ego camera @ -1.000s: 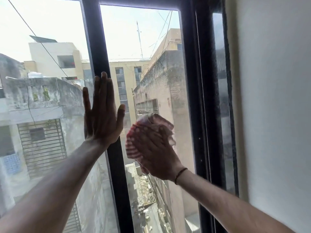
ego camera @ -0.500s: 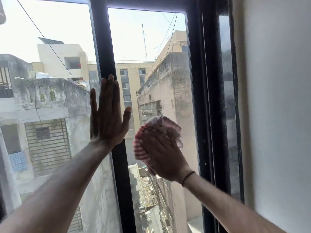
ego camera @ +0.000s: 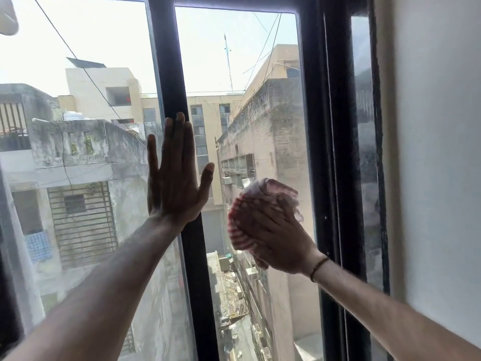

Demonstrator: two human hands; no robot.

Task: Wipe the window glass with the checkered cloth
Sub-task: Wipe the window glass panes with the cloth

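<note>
Glass (ego camera: 250,105) right pane, mid-wipe | cloth (ego camera: 240,217) bunched under right hand (ego camera: 276,238), fingers curled on it | left hand (ego camera: 174,183) flat, fingers spread, on mullion (ego camera: 169,61) | next: likely sweep unwiped upper pane

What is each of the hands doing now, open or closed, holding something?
Left hand: open, flat against the window frame, holding nothing.
Right hand: closed on the checkered cloth, pressing it to the glass.

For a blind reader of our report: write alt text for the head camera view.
The right hand presses a bunched red-and-white checkered cloth against the window glass, while the left hand lies flat and open across the dark vertical frame bar. Concrete buildings and a narrow alley show outside.
</note>
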